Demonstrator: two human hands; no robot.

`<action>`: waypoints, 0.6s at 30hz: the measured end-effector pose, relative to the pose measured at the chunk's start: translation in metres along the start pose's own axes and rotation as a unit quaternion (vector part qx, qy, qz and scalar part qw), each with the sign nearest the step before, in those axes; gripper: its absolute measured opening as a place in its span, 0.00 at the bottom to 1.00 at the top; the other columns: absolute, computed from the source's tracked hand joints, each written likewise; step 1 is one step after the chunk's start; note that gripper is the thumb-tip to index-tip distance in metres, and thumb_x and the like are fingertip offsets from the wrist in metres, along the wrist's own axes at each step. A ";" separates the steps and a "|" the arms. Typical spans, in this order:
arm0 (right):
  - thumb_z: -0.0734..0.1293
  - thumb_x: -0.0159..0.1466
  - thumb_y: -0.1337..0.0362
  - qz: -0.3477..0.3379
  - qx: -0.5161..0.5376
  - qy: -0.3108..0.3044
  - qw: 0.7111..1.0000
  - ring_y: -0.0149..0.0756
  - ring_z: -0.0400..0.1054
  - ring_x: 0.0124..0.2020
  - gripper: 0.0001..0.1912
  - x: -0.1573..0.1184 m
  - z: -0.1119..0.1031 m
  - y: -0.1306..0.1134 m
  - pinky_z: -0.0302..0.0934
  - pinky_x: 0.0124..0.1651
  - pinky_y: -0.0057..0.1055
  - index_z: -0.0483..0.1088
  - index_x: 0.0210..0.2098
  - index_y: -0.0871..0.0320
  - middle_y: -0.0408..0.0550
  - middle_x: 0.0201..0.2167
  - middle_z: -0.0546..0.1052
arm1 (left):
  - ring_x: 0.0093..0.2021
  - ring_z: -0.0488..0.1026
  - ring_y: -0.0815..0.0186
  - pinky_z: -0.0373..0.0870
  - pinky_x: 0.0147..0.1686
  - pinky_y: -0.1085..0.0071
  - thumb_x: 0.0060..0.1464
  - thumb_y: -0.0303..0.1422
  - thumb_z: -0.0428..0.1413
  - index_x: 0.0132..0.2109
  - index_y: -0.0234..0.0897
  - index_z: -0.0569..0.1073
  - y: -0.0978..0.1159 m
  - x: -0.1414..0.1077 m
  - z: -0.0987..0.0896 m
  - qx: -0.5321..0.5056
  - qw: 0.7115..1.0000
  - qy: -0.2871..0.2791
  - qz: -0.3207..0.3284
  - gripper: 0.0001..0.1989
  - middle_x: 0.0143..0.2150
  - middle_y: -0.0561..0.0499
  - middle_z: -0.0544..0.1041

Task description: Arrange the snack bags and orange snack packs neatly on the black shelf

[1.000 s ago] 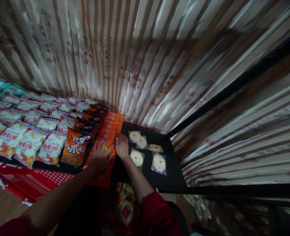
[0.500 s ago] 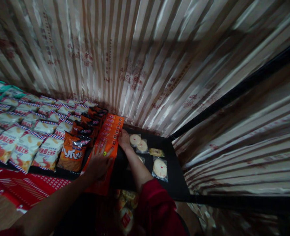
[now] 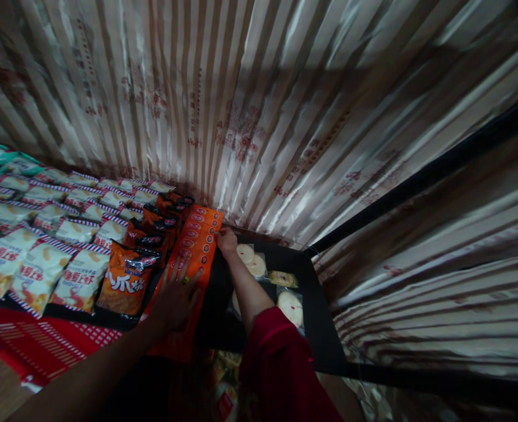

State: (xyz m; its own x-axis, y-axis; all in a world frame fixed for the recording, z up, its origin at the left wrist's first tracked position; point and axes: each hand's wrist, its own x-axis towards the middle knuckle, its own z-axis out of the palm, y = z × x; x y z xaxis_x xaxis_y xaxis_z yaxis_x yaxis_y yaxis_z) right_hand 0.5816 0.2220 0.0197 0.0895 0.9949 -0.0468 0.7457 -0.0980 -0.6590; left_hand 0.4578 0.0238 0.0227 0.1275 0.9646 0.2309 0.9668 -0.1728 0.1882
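Note:
A long orange strip of snack packets (image 3: 206, 237), printed with rows of round logos, lies across the black shelf. My left hand (image 3: 175, 299) rests flat on its near part with the fingers spread. At the strip's far right edge, my right hand (image 3: 227, 241) has its fingers closed on the border. Left of the strip stand orange snack bags (image 3: 127, 278) in a row running back. Just right of my right forearm, round pale flatbreads in clear wrap (image 3: 290, 308) lie on the shelf, some partly hidden by the arm.
White snack bags (image 3: 81, 278) fill the shelf to the left, with green bags (image 3: 6, 155) at the far end. A red shopping basket (image 3: 43, 346) sits below the front edge. Behind hangs a striped curtain (image 3: 250, 88), crossed on the right by a black pole (image 3: 417, 176).
My right hand has slid slightly toward the back along the strip's right edge. My left hand stays flat on the strip. The view has shifted a little.

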 end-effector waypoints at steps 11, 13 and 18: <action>0.66 0.55 0.63 0.045 0.022 0.005 0.999 0.36 0.72 0.38 0.10 0.004 0.002 0.001 0.63 0.40 0.29 0.72 0.37 0.57 0.47 0.35 0.78 | 0.66 0.48 0.50 0.43 0.61 0.46 0.58 0.39 0.46 0.62 0.49 0.60 -0.001 0.000 0.003 0.005 1.000 -0.005 -0.004 0.24 0.64 0.47 0.59; 0.66 0.55 0.62 0.048 0.026 0.007 0.998 0.36 0.72 0.38 0.11 0.003 0.002 0.001 0.63 0.41 0.29 0.71 0.39 0.56 0.47 0.35 0.78 | 0.66 0.48 0.50 0.43 0.61 0.46 0.58 0.39 0.46 0.62 0.50 0.59 -0.001 0.000 0.004 0.004 1.000 -0.005 -0.006 0.24 0.65 0.48 0.59; 0.67 0.56 0.56 0.053 0.044 0.004 0.998 0.37 0.72 0.38 0.16 0.005 0.007 0.002 0.63 0.40 0.30 0.71 0.41 0.57 0.48 0.35 0.78 | 0.66 0.47 0.51 0.43 0.61 0.46 0.58 0.39 0.46 0.62 0.50 0.59 0.000 0.001 0.002 0.003 1.000 -0.004 -0.004 0.25 0.65 0.47 0.58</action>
State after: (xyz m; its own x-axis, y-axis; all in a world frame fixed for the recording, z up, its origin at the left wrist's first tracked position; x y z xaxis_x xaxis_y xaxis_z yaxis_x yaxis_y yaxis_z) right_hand 0.5794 0.2268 0.0127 0.1705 0.9787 -0.1142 0.6710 -0.2002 -0.7139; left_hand 0.4580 0.0248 0.0211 0.1212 0.9677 0.2212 0.9691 -0.1636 0.1847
